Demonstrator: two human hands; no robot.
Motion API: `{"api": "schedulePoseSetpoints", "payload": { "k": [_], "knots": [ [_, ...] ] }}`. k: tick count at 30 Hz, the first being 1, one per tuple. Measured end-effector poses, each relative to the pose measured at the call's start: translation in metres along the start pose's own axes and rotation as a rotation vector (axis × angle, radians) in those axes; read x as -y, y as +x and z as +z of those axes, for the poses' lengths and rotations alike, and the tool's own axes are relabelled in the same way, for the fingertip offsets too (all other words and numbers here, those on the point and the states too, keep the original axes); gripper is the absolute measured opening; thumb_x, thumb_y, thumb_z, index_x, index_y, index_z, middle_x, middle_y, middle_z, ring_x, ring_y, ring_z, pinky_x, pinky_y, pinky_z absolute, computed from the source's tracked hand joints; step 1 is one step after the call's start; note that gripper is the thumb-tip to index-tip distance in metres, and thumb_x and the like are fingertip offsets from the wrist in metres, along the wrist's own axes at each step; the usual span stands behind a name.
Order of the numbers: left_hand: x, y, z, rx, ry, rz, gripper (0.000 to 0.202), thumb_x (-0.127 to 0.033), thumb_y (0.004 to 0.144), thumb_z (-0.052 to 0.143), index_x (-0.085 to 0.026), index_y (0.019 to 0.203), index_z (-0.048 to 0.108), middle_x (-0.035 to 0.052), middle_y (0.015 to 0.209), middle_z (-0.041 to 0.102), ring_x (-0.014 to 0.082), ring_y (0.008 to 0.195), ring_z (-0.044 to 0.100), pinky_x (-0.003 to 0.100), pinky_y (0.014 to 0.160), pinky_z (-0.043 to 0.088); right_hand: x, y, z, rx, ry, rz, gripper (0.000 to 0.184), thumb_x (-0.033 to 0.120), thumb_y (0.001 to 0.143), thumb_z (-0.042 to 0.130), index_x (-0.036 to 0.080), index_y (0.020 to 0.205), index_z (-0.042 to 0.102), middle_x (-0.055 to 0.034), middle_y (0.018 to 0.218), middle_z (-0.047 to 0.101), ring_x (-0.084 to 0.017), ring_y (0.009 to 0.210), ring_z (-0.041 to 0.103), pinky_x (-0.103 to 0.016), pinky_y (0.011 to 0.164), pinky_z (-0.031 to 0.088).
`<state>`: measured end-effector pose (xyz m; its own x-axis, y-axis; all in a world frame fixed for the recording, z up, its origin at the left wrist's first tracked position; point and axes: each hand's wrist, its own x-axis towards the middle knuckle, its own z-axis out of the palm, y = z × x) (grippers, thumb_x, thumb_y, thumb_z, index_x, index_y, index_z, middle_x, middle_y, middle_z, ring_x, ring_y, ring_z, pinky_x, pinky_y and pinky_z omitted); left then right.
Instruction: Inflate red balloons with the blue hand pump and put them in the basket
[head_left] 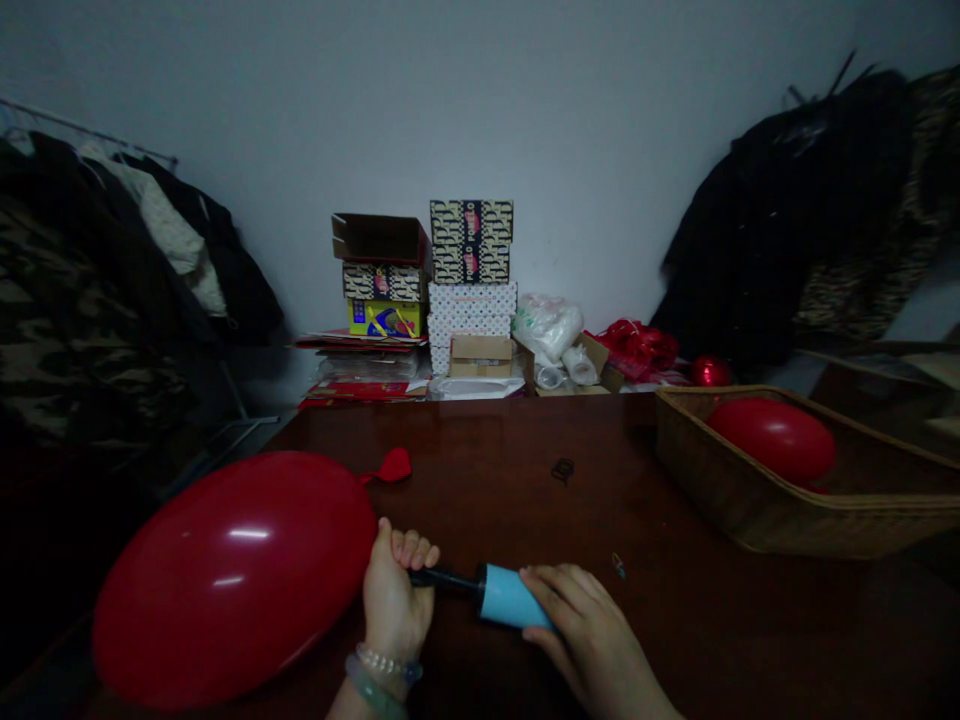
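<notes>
Curled L hand (397, 590) is closed round the black stem (450, 578) of the blue pump (516, 597), prob. so the big red balloon's (240, 570) neck is pinched on w/o leaks; neck itself is hidden by the fingers. Balloon is set just L of them. The pump's barrel is gripped by the R hand's (600, 630) fingers, prob. for steady alignment w/ the stem. Well beyond both hands' fingers, "POMELO" can be read on patterned boxes (471, 240); other print's too small.
</notes>
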<state>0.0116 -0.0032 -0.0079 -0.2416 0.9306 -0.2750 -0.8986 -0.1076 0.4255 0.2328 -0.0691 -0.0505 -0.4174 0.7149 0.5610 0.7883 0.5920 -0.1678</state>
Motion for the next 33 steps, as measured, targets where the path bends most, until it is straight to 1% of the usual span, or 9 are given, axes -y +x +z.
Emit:
{"api": "schedulePoseSetpoints", "payload": {
  "k": [4,8,11,16,19,22,27,33],
  "knots": [
    [0.011,-0.006,-0.006,0.025,0.016,-0.054,0.044,-0.027,0.086,0.060,-0.019,0.055,0.029,-0.0074,0.047,0.026,0.0061,0.039,0.025,0.024,0.041,0.024,0.018,0.002,0.008,0.000,0.004,0.022,0.047,0.023,0.086,0.065,0.020,0.130,0.052,-0.0099,0.116,0.066,-0.025,0.100,0.063,-0.041,0.087,0.054],
    [0.008,-0.010,-0.005,0.030,0.033,-0.053,0.047,-0.031,0.086,0.061,-0.019,0.054,0.029,-0.0071,0.046,0.025,0.0063,0.038,0.024,0.024,0.041,0.024,0.023,0.004,0.004,0.018,0.024,0.035,0.044,0.026,0.087,0.063,0.021,0.130,0.053,-0.0095,0.117,0.066,-0.024,0.101,0.062,-0.039,0.087,0.053],
    [0.001,-0.007,0.000,0.024,0.028,-0.031,0.046,-0.030,0.087,0.059,-0.019,0.054,0.028,-0.0072,0.046,0.025,0.0063,0.038,0.024,0.023,0.041,0.024,0.015,0.005,-0.004,0.033,0.031,0.042,0.043,0.030,0.088,0.063,0.023,0.129,0.053,-0.0084,0.118,0.066,-0.024,0.102,0.062,-0.038,0.088,0.052],
    [-0.014,0.007,0.005,-0.001,0.012,0.053,0.044,-0.026,0.089,0.055,-0.019,0.055,0.027,-0.0074,0.046,0.026,0.0061,0.038,0.025,0.023,0.041,0.024,-0.012,0.002,-0.014,0.043,0.023,0.034,0.043,0.034,0.089,0.061,0.025,0.131,0.053,-0.0078,0.118,0.066,-0.023,0.102,0.063,-0.039,0.088,0.052],
    [-0.021,0.012,0.008,-0.024,0.002,0.082,0.043,-0.024,0.090,0.052,-0.019,0.055,0.026,-0.0073,0.045,0.026,0.0062,0.037,0.025,0.023,0.040,0.024,-0.023,0.000,-0.017,0.055,0.017,0.038,0.044,0.036,0.089,0.061,0.027,0.131,0.053,-0.0071,0.118,0.066,-0.023,0.103,0.063,-0.039,0.088,0.052],
    [-0.023,0.012,0.009,-0.036,0.000,0.087,0.042,-0.022,0.091,0.050,-0.019,0.055,0.027,-0.0075,0.044,0.026,0.0061,0.036,0.025,0.022,0.040,0.023,-0.025,-0.001,-0.016,0.047,0.017,0.042,0.043,0.035,0.089,0.062,0.026,0.131,0.054,-0.0074,0.118,0.066,-0.023,0.102,0.063,-0.039,0.088,0.052],
    [-0.019,0.006,0.008,-0.055,-0.004,0.076,0.043,-0.024,0.090,0.053,-0.019,0.056,0.027,-0.0079,0.045,0.027,0.0057,0.036,0.027,0.022,0.040,0.024,-0.021,-0.005,-0.013,0.019,0.017,0.022,0.041,0.033,0.090,0.060,0.024,0.130,0.054,-0.0086,0.117,0.067,-0.023,0.101,0.063,-0.039,0.088,0.053],
    [-0.017,0.004,0.009,-0.040,0.005,0.079,0.042,-0.024,0.090,0.054,-0.019,0.057,0.027,-0.0081,0.045,0.027,0.0057,0.037,0.027,0.022,0.041,0.026,-0.017,-0.003,-0.011,-0.014,0.007,0.017,0.040,0.033,0.092,0.056,0.023,0.131,0.053,-0.0096,0.117,0.066,-0.025,0.102,0.063,-0.042,0.088,0.053]
  ]
}}
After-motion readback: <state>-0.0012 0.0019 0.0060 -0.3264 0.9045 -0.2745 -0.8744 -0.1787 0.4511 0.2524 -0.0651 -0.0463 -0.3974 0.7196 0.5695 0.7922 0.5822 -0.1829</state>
